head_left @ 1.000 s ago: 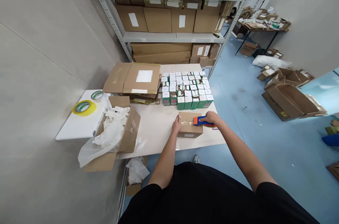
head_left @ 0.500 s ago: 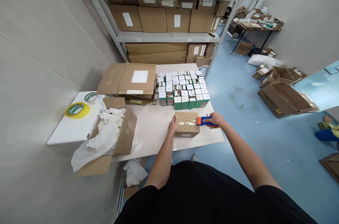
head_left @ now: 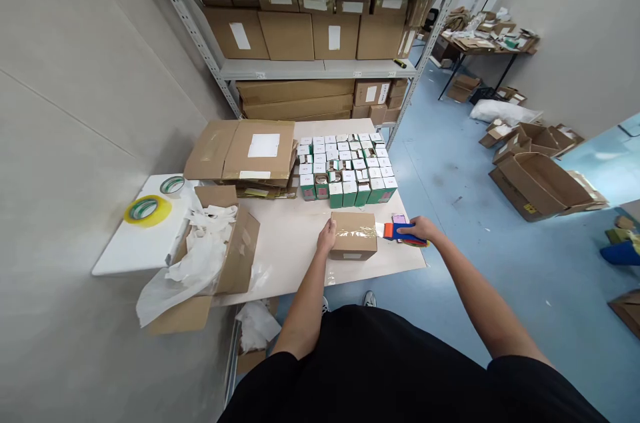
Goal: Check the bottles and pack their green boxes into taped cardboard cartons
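Clasping a smooth blue-and-orange tape dispenser (head_left: 399,231) in the right hand (head_left: 421,228); bracing a matte, oblong cardboard box (head_left: 351,223) at its left end with the left hand (head_left: 327,237), leaving any pinch there impossible to tell. Stretching glossy clear tape (head_left: 380,230) between both. Resting the box on pale tabletop (head_left: 285,243) between the hands, showing a white label (head_left: 353,256) too small for reading.

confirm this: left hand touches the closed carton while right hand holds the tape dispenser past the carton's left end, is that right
Wrong end: in the head view, the right hand holds the tape dispenser past the right end of the closed carton, not the left. The left hand does touch the carton.
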`<state>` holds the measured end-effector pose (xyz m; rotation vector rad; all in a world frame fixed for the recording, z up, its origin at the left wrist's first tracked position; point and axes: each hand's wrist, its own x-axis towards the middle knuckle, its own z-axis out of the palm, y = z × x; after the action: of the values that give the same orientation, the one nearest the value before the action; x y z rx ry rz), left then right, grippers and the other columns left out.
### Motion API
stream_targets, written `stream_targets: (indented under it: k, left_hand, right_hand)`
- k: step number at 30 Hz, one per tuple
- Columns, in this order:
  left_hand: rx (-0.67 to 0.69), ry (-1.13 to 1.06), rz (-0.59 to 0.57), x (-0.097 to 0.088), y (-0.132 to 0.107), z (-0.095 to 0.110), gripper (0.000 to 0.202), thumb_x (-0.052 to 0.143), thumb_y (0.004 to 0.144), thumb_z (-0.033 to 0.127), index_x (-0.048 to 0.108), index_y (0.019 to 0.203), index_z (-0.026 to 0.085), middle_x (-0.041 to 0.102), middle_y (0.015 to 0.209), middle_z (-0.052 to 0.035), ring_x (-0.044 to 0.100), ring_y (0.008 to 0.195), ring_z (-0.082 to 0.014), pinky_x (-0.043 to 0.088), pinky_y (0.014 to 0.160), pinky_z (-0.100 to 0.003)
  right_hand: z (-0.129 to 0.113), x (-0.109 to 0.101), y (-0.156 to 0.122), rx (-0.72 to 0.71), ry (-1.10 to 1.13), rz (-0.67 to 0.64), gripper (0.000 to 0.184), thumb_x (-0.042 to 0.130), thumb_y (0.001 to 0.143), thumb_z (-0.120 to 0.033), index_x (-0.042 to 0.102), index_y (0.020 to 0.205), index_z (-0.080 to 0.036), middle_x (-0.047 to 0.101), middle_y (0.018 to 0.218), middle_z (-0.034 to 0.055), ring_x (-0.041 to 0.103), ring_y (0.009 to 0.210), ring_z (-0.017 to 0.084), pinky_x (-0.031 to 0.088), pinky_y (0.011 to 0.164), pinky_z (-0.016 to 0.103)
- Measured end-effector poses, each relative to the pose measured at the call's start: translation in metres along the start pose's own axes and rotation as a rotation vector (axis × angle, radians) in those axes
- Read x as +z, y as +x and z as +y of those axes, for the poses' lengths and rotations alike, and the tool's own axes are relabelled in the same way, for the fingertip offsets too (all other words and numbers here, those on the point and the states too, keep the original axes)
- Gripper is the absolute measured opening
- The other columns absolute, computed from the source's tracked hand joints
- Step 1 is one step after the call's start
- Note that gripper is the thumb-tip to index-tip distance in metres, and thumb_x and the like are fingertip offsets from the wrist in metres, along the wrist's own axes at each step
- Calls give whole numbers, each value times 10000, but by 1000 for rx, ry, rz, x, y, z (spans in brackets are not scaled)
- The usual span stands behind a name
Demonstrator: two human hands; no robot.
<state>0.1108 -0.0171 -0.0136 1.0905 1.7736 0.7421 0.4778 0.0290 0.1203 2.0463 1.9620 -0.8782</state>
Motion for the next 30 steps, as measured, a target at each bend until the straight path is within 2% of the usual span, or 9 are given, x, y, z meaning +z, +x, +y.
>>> stream_targets:
  k: [5, 10, 12, 15, 18, 21, 24, 27, 30]
  left_hand:
    - [7, -30, 33, -6, 5, -5, 647, 367, 1026, 656, 579, 1486, 253, 605, 1509, -68, 538, 1420, -283, 400, 1190, -390]
    - [26, -79, 13, -47, 9, -23, 632, 345, 1050, 620, 639, 1413, 194, 648, 1459, -78, 576, 1385, -249, 428, 1165, -342]
    - [-33, -8, 59, -71, 7, -29, 614, 352, 1053, 600, 625, 1426, 195, 644, 1462, -91, 569, 1392, -263, 422, 1169, -360]
    - [-151, 169, 203, -104, 2, -32, 655, 421, 1032, 587, 547, 1500, 146, 576, 1521, -160, 513, 1440, -323, 384, 1197, -427]
    - [-65, 221, 268, -124, -5, -25, 672, 422, 1032, 570, 522, 1518, 117, 516, 1571, -177, 451, 1487, -318, 329, 1233, -417]
    - [56, 127, 173, -126, -8, -17, 680, 383, 1024, 643, 528, 1530, 213, 504, 1595, -105, 453, 1490, -280, 331, 1234, -388]
    - [11, 75, 127, -124, -9, -19, 741, 435, 990, 685, 447, 1591, 252, 447, 1635, -94, 413, 1517, -293, 319, 1245, -416]
    - [-11, 19, 161, -127, -8, -32, 708, 425, 1021, 598, 365, 1634, 248, 433, 1644, -85, 401, 1525, -276, 311, 1257, -413]
    - [-17, -55, 162, -133, -6, -49, 652, 381, 1049, 528, 354, 1639, 252, 447, 1638, -61, 425, 1512, -254, 330, 1251, -392]
  right_hand:
    - [-9, 27, 9, -8, 96, 24, 562, 775, 689, -730, 591, 605, -206, 658, 665, 43, 625, 670, 195, 365, 555, 263]
    - [-37, 59, 7, -103, 290, -7, 607, 716, 702, -782, 524, 588, -217, 558, 593, -24, 554, 627, 152, 355, 562, 245]
    - [-59, 68, 6, -155, 316, 0, 596, 693, 725, -784, 545, 615, -217, 561, 598, -29, 549, 625, 149, 347, 560, 244]
    - [-104, 77, 5, -217, 282, 19, 583, 670, 765, -774, 577, 637, -214, 600, 624, -16, 571, 642, 155, 334, 555, 244]
    - [-158, 80, 3, -255, 193, 4, 573, 651, 806, -770, 640, 692, -208, 677, 692, 23, 626, 686, 179, 347, 562, 249]
    - [-211, 80, -2, -292, 73, -1, 588, 626, 840, -775, 708, 785, -195, 755, 828, 89, 691, 791, 219, 384, 594, 256]
    - [-255, 84, -6, -302, -20, 4, 605, 604, 868, -769, 742, 876, -180, 785, 962, 136, 724, 900, 249, 422, 639, 260]
    - [-282, 92, -7, -295, -58, -2, 621, 579, 889, -764, 754, 975, -174, 787, 1045, 152, 732, 968, 268, 455, 683, 269]
    - [-292, 101, -7, -306, -88, -18, 615, 587, 893, -751, 754, 1041, -177, 784, 1082, 156, 732, 1007, 283, 478, 721, 278]
